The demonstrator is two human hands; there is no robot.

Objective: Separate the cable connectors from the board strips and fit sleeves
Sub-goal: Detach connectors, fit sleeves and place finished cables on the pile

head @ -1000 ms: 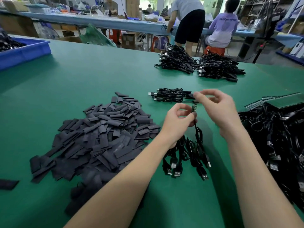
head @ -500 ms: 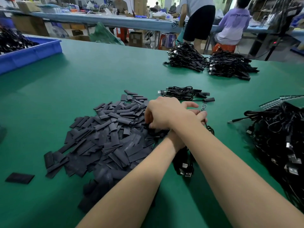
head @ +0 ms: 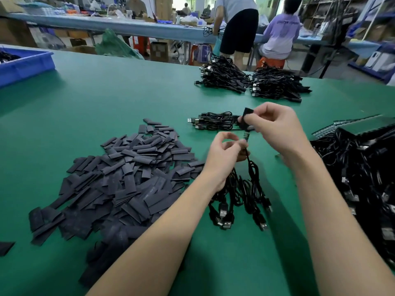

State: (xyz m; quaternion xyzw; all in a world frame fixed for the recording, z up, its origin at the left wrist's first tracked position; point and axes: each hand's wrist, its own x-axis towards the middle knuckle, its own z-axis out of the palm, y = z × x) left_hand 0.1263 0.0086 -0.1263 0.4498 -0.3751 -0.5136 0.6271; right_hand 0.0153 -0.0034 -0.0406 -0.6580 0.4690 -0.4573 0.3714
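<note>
- Black flat heat-shrink sleeve (head: pixel 245 119): one piece, pinched in the fingertips of the right hand (head: pixel 275 129), held in the air directly above the small green circuit-board connector (head: pixel 246 135). Judged very light, soft and easily flattened; best taken by its edges near one end so the mouth stays open for the connector.
- Small green circuit-board connector: end of a thin black cable (head: pixel 250 165), standing upright between the two hands. Judged stiff but fragile at the solder joint; hold just below the board, on the cable.
- Left hand (head: pixel 224 154): grip narrow, fingers curled round the cable just under the connector, with a bunch of black USB cables (head: pixel 237 199) hanging down from it onto the table.
- Right hand: grip narrow, thumb and forefingers pinching the sleeve.
- Heap of loose black sleeves (head: pixel 128 178): on the green table (head: pixel 106 99), just left of the left hand.
- Small bundle of finished black cables (head: pixel 213 120): beyond the hands.
- Two larger cable bundles (head: pixel 252 82): at the far table edge.
- Tangle of black cables on board strips (head: pixel 363 167): right side.
- Blue plastic bin (head: pixel 23 65): far left.
</note>
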